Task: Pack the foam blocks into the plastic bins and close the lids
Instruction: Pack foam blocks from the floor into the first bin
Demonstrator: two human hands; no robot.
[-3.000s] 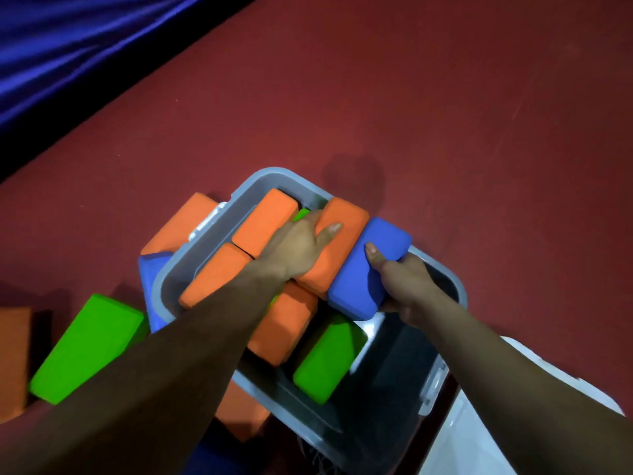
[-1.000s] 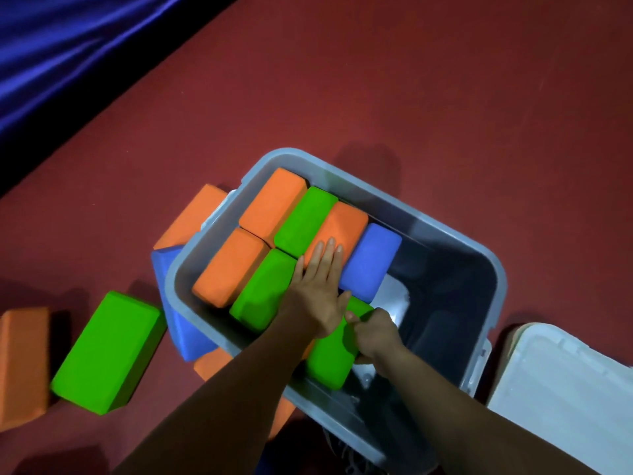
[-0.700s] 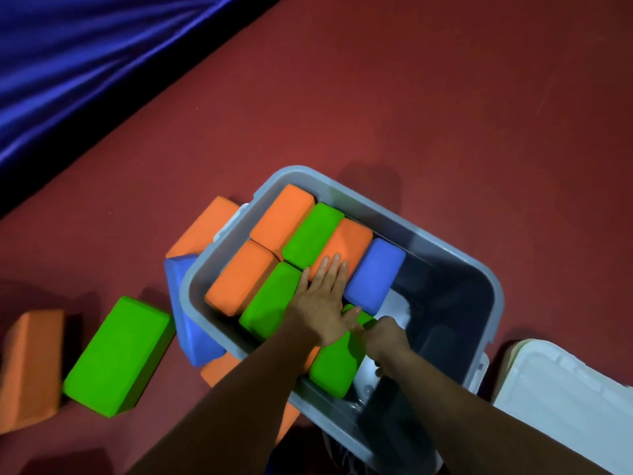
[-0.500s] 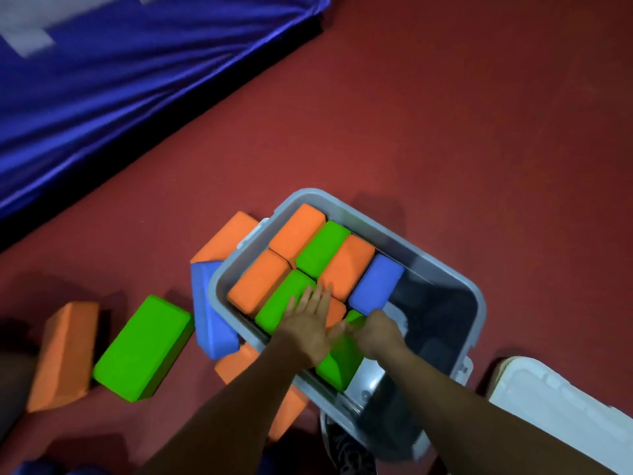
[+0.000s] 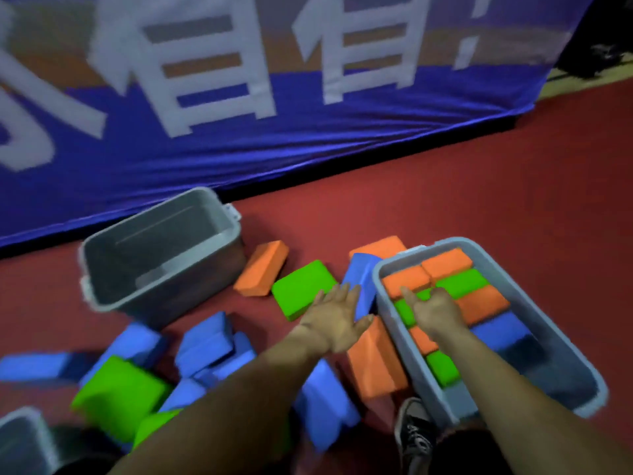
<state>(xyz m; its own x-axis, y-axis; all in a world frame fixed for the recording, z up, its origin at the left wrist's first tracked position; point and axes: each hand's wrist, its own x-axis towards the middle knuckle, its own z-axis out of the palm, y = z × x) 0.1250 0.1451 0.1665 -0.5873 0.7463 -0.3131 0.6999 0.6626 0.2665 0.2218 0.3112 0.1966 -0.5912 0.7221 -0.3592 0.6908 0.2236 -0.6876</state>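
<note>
Left hand [image 5: 334,317] extends forward, palm down, fingers straight and close together, above the blue foam block [image 5: 361,282] leaning on the grey plastic bin [image 5: 548,371]. Right hand [image 5: 433,311], fingers loosely bent and gripping nothing, rests on the orange, green and blue foam blocks [image 5: 479,303] packed inside that bin.

The right hand [image 5: 433,311] is laid on foam blocks [image 5: 445,265] packed in the bin [image 5: 411,256] at 4 o'clock, the left hand [image 5: 334,320] spread over loose blocks [image 5: 301,286] beside it.

Red floor [image 5: 445,207]: empty bin [image 5: 161,248], part-filled bin [image 5: 561,378], loose foam blocks [image 5: 301,286].
</note>
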